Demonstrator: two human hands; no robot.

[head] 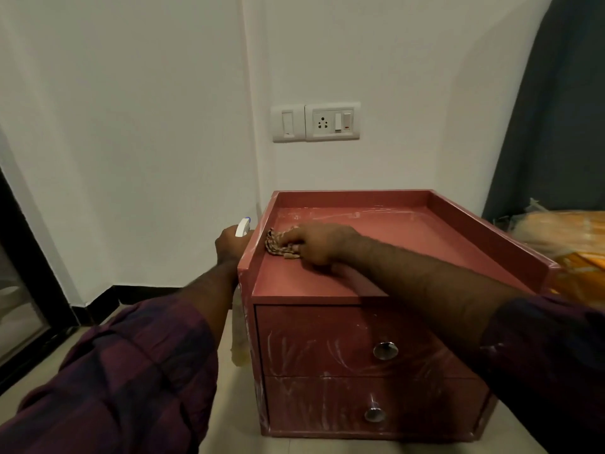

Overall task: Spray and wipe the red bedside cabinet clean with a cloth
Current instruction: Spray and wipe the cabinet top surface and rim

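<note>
Your right hand (316, 244) lies on the top of the red cabinet (425, 237), fingers bent over a bunched patterned cloth (277, 241) and pressing it down onto the surface. Take the cabinet top as a clock face with 12 at the wall: the cloth sits at about 9 o'clock, just inside the raised left rim, and it sticks out from under your fingertips toward that rim. White streaks and smears show on the top from 10 to 12 o'clock, and on both drawer fronts below.

Your left hand (229, 245) is outside the cabinet at 9 o'clock, clenched around the neck of a spray bottle (243, 227). The white trigger head rises above your knuckles, right against the outer face of the left rim. The pale bottle body hangs down beside the cabinet's side. Only the rim stands between the bottle and the cloth.

Each of the two drawers has a round metal knob (385, 350), one above the other, at 6 o'clock. On the white wall at 12 o'clock there is a switch and socket plate (332, 121). A dark curtain (556, 126) hangs at 2 o'clock, and an orange bundle (563, 237) lies close beside the right rim at 3 o'clock. Your right forearm crosses the front right part of the top.
</note>
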